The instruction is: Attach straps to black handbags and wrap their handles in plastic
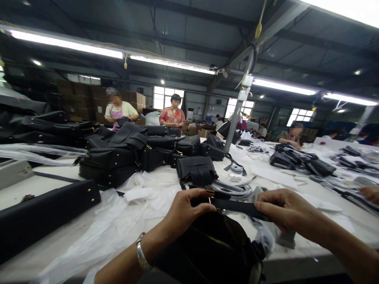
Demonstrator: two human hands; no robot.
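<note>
A black handbag (207, 244) with a gold zipper hangs below my hands at the near table edge. My left hand (189, 207) pinches the metal buckle (211, 201) at one end of its black strap (235, 205). Farther along, my right hand (280, 207) grips the same strap between thumb and fingers, so the piece between my hands is stretched nearly level. Clear plastic wrap (263, 232) clings to the bag's right side. Just beyond my left hand lies a black flap bag (197, 169) beside a bundle of grey-white straps (233, 189).
Black bags (109, 161) are heaped across the left and middle of the table, with white wrapping film (97, 225) in front. A metal post (237, 114) rises behind. More bags (302, 159) lie at right. Several co-workers stand or sit beyond; another person's hand (370, 193) shows at the right edge.
</note>
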